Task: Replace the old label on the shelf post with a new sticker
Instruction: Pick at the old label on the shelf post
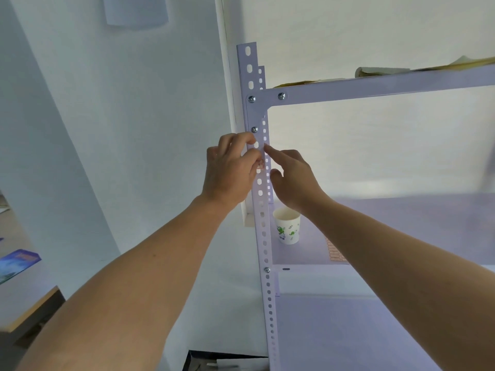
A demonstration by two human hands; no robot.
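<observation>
Label point(260, 165) on the shelf post point(261, 204): left hand point(231, 170) pinches it, right hand point(292, 178) at three o'clock, forefinger extended, touching post.

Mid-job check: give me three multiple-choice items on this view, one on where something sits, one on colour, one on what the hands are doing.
1. Where does the paper cup stand?
A. on the middle shelf, right of the shelf post
B. on the top shelf
C. on the floor

2. What colour is the cup's printed pattern?
A. red
B. green
C. black

3. What are the hands doing?
A. hanging away from the rack
B. both gripping the cup
C. both at the post, around the small label

Answers:
1 A, it rests on the shelf board beside the post.
2 B, green shapes on white.
3 C, left hand fingers meet the post; right hand forefinger touches its edge.
</observation>
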